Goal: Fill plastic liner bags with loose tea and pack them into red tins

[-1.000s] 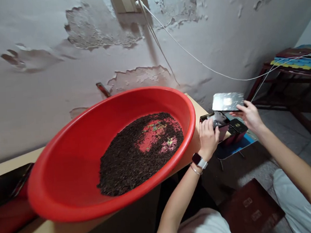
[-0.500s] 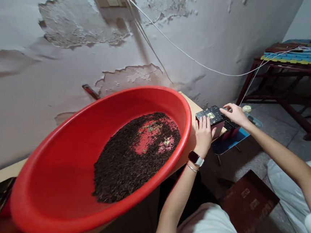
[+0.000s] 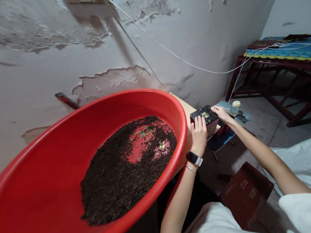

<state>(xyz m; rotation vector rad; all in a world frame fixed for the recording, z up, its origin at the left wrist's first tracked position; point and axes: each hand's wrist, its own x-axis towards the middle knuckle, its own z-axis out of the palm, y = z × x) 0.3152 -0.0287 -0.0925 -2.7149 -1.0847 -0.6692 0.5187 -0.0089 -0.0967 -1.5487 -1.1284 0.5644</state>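
Wall pale, plaster peeling in patches; white cable slung across. Floor grey, dimly lit. Right: dark-red table, blue-and-yellow mats on top.

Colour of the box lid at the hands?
The lid is black with a gold-coloured patch; best seen in the head view.

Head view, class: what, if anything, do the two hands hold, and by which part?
The black-topped box, at its top: left hand over the near edge, right hand at the right end.
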